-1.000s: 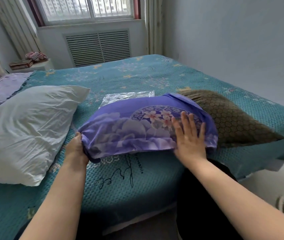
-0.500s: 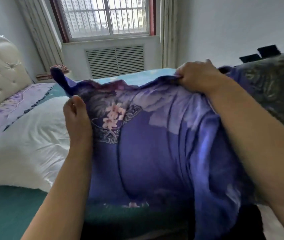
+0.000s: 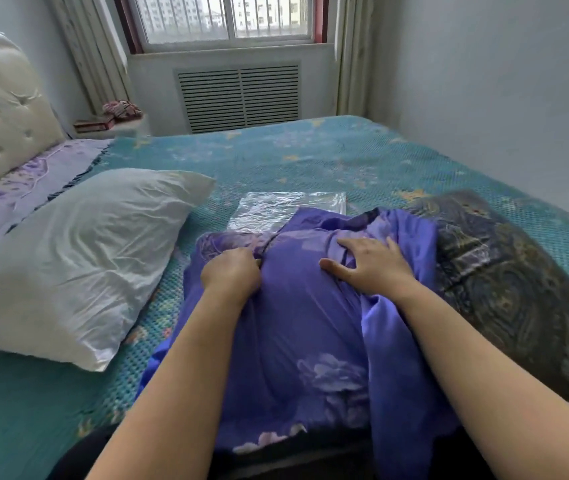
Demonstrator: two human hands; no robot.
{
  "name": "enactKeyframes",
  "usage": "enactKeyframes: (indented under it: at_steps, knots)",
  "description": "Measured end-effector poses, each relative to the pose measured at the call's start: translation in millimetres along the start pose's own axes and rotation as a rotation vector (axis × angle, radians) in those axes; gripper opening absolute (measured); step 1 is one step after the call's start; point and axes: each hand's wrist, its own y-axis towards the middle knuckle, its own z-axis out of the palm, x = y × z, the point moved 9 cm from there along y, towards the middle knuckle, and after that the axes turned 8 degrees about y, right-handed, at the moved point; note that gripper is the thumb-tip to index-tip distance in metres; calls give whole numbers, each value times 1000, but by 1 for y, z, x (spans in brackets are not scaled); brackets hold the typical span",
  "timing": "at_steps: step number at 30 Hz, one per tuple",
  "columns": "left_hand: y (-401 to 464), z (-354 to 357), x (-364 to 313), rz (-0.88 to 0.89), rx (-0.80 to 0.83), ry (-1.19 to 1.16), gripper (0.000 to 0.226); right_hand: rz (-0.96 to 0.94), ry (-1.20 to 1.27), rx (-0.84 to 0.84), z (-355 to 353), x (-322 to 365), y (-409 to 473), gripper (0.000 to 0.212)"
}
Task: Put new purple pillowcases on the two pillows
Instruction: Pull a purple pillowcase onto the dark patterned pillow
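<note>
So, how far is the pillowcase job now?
Done: neither pillow looks fully covered. In hand: the left hand grips the purple pillowcase and the right hand presses on it, the dark patterned pillow sticking out at its right. Left: finish this one, then the bare white pillow; no second pillowcase is clearly visible.

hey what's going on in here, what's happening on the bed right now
A person is standing at the bed working a purple pillowcase. The left hand grips a bunch of its fabric while the right hand lies spread on top. A dark patterned pillow sticks out on the right, only partly covered. A white pillow lies bare to the left, and a clear plastic bag sits just beyond.
</note>
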Motion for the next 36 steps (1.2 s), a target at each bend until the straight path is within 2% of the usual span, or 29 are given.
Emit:
enactKeyframes:
  at_steps: [3,5,7,12,14,15,18,19,20,22,24,27,29,30,31,34,35,36]
  knots:
    - [-13,-18,-68,268,-130,-321,31,-5,-105,39,19,8,-3,75]
    - [-29,-9,-112,383,-87,-356,30,-15,-194,68,31,9,-4,61]
    - [-29,8,-114,321,-90,-243,31,7,-170,52,36,4,-4,55]
    - [-5,3,-34,5,-181,-27,37,37,17,-6,26,-3,4,68]
    - [-1,-3,-22,-64,-160,-55,37,33,29,-23,26,-2,4,66]
    - [-2,-5,-26,-52,-144,-170,35,34,36,-31,27,-1,4,63]
    - [-22,-13,-71,154,-100,-678,32,45,31,-54,31,-2,0,55]
    - [-29,-12,-84,196,-97,-725,34,57,30,-57,32,-5,-1,55]
    - [-34,-8,-89,215,-95,-679,32,71,40,-64,32,-9,-1,57]
    - [-36,2,-76,158,-113,-445,29,91,99,-88,28,-15,1,60]
    - [-36,6,-49,73,-95,-176,44,108,169,-112,24,-19,6,58]
    - [-51,14,-15,27,36,200,64,113,196,-136,22,-18,12,58]
    - [-61,18,-3,59,103,362,54,117,192,-154,21,-17,14,58]
    - [-64,17,-2,87,120,319,45,122,183,-161,22,-16,12,56]
    - [-65,17,-6,125,106,137,35,126,164,-169,22,-15,11,53]
    - [-77,13,-42,219,139,-829,34,145,133,-218,21,-12,7,39]
    - [-81,15,-51,213,107,-935,36,158,139,-236,21,-13,5,39]
    - [-83,17,-57,217,51,-888,38,166,155,-249,21,-15,4,40]
